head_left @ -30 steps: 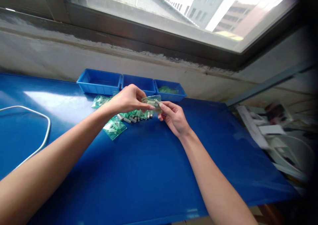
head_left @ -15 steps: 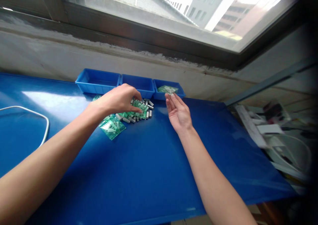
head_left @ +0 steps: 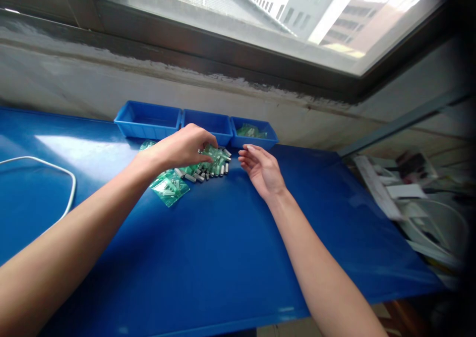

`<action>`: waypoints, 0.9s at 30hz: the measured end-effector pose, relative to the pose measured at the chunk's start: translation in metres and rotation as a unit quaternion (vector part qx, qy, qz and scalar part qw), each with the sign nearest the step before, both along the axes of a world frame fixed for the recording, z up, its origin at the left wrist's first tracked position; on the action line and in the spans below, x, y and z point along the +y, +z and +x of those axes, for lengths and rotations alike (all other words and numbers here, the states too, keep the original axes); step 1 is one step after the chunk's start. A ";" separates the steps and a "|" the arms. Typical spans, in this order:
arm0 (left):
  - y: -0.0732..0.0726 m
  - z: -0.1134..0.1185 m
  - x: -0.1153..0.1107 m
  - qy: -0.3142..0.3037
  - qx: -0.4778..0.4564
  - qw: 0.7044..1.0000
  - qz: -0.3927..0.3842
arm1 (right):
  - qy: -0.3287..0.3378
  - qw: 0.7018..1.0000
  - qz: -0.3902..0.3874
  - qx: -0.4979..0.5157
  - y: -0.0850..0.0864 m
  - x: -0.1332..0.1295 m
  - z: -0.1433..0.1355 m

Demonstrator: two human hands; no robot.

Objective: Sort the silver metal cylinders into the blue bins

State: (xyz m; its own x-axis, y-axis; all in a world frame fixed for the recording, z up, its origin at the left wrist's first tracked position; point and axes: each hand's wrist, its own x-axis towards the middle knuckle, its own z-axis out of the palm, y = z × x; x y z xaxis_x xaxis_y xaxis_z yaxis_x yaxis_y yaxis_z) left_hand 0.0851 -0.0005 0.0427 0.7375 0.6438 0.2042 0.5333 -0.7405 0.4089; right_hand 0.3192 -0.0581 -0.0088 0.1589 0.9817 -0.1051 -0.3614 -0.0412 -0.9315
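Note:
My left hand (head_left: 188,146) hovers over a pile of small metal pieces (head_left: 224,168) and green plastic bags, its fingers apart at the pile's upper part. My right hand (head_left: 263,171) is palm up to the right of the pile, fingers slightly curled and apart, with nothing in it. A green bag with small pieces inside (head_left: 170,188) lies flat at the pile's near left. Another green bag (head_left: 248,131) rests in the right blue bin (head_left: 254,141), just beyond my right hand. Part of the pile is hidden behind my left hand.
Left (head_left: 148,128) and middle (head_left: 222,139) blue bins stand in a row against the wall below the window. A white cable (head_left: 73,183) curves over the blue table (head_left: 208,262) at the left. Blurred white items (head_left: 407,192) sit beyond the table's right edge.
My right hand has drawn back from the right bin, toward the pile. The green bag now lies lower in that bin. My left hand has shifted slightly, its fingers a little higher over the pile.

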 end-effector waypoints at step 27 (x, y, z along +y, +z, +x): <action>0.005 0.013 -0.010 0.084 -0.204 0.953 -0.209 | 0.103 0.986 0.054 -0.123 -0.003 -0.005 -0.008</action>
